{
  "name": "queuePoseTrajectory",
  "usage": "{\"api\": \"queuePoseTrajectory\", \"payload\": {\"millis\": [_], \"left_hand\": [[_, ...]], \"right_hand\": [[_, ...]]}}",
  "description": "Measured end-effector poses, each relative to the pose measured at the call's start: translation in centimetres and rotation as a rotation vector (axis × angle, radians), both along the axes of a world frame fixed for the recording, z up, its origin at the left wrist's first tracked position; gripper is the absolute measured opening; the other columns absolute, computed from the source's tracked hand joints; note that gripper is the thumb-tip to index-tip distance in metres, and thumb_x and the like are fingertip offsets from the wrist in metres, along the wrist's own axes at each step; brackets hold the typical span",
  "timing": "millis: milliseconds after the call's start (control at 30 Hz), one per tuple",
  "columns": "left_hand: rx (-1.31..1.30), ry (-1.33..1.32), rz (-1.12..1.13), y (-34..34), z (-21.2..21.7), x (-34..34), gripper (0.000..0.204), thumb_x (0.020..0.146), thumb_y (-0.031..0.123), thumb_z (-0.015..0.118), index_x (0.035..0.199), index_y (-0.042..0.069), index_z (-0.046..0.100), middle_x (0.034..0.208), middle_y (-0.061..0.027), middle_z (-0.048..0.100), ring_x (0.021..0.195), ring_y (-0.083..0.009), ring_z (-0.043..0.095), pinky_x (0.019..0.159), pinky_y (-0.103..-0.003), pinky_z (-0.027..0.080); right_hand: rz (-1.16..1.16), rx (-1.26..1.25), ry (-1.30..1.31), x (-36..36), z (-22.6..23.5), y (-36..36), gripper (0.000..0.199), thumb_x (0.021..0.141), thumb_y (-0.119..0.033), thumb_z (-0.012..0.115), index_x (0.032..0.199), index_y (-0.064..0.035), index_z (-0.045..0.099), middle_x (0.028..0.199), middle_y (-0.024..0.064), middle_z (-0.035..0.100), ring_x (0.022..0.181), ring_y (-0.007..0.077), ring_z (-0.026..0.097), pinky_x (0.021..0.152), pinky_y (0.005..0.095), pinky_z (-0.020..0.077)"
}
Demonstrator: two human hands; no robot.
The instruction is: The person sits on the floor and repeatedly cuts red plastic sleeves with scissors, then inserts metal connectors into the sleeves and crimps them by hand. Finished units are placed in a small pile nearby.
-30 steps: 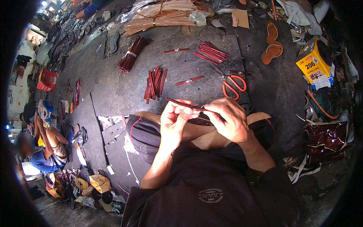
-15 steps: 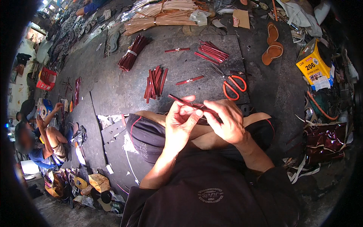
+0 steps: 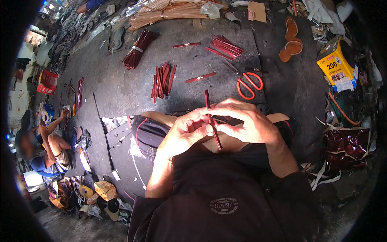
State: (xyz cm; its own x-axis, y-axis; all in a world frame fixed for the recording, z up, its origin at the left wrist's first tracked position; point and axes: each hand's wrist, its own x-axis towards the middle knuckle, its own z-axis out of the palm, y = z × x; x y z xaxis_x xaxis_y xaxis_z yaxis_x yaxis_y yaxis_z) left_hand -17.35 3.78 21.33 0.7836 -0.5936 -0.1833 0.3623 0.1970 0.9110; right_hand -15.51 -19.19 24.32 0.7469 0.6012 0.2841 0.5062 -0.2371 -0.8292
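Observation:
Above my crossed legs, a narrow dark-red strap (image 3: 218,140) stands nearly lengthwise between my hands. My left hand (image 3: 187,131) pinches it about the middle from one side, and my right hand (image 3: 246,123) grips it from the other. Fingers cover the strap's middle part. Just beyond lie a red strap with a small metallic-looking piece (image 3: 200,77) and a similar strap (image 3: 186,44) farther off. A loose bunch of red strips (image 3: 163,80) rests to the left of these. Scissors with orange handles (image 3: 249,85) lie partly spread beyond my right hand.
A banded bundle of dark-red strips (image 3: 138,50) and another red pile (image 3: 226,47) lie farther out. Tan sandal soles (image 3: 291,49) and a yellow box (image 3: 337,66) are on the right. Pale strip bundles (image 3: 173,14) lie at the back. Another person (image 3: 54,149) sits at left.
The strap has turned from slanting sideways to nearly lengthwise. My right hand has swung round to face the left one, and the view has shifted slightly.

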Motion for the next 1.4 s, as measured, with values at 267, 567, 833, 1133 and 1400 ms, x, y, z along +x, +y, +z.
{"api": "queuePoseTrajectory", "payload": {"millis": [267, 567, 833, 1133, 1400], "left_hand": [[0.01, 0.038, -0.029, 0.0, 0.0, 0.1, 0.04, 0.094, 0.006, 0.064, 0.132, 0.0, 0.053, 0.11, -0.0044, 0.064, 0.1, -0.0115, 0.061, 0.09, -0.027, 0.051], [-0.045, 0.015, 0.032, -0.4, -0.2, 0.0, 0.043, 0.093, 0.008, 0.065, 0.134, 0.001, 0.054, 0.114, -0.0083, 0.065, 0.103, -0.017, 0.062, 0.09, -0.032, 0.052], [-0.084, -0.006, 0.104, -1.1, -0.2, 0.1, 0.042, 0.093, 0.005, 0.064, 0.133, 0.001, 0.053, 0.112, -0.0088, 0.066, 0.102, -0.0151, 0.063, 0.091, -0.03, 0.052], [0.004, 0.089, 0.407, -2.8, -0.9, 0.0, 0.031, 0.092, 0.006, 0.067, 0.12, 0.0, 0.055, 0.098, -0.0064, 0.067, 0.088, -0.0119, 0.064, 0.082, -0.026, 0.054], [0.28, -0.217, 0.521, -4.3, -1.2, -1.0, 0.046, 0.086, -0.005, 0.065, 0.13, 0.001, 0.053, 0.099, -0.0047, 0.066, 0.093, -0.0131, 0.064, 0.088, -0.03, 0.052]], "right_hand": [[-0.045, -0.013, -0.013, -0.6, -0.2, 0.0, 0.036, 0.084, -0.009, 0.07, 0.118, -0.0057, 0.06, 0.104, 0.0107, 0.066, 0.091, 0.0279, 0.067, 0.076, 0.0375, 0.0546], [-0.087, 0.003, -0.118, -0.6, -0.4, 0.2, 0.028, 0.082, -0.003, 0.071, 0.109, -0.0042, 0.062, 0.097, 0.009, 0.068, 0.082, 0.0237, 0.069, 0.071, 0.0346, 0.0561], [-0.116, 0.041, -0.155, -0.3, -1.3, 0.2, 0.027, 0.083, -0.003, 0.071, 0.11, -0.0038, 0.065, 0.099, 0.0096, 0.068, 0.082, 0.0234, 0.069, 0.069, 0.0347, 0.0554], [-0.284, -0.043, -0.234, -0.9, -1.4, 1.2, 0.014, 0.084, -0.004, 0.07, 0.095, -0.0049, 0.062, 0.087, 0.0094, 0.061, 0.078, 0.0274, 0.063, 0.067, 0.0373, 0.0509], [-0.536, 0.102, 0.11, -1.5, -3.6, 3.0, 0.019, 0.084, -0.01, 0.073, 0.099, -0.0041, 0.062, 0.087, 0.0114, 0.068, 0.078, 0.0227, 0.07, 0.067, 0.0333, 0.0545]]}}
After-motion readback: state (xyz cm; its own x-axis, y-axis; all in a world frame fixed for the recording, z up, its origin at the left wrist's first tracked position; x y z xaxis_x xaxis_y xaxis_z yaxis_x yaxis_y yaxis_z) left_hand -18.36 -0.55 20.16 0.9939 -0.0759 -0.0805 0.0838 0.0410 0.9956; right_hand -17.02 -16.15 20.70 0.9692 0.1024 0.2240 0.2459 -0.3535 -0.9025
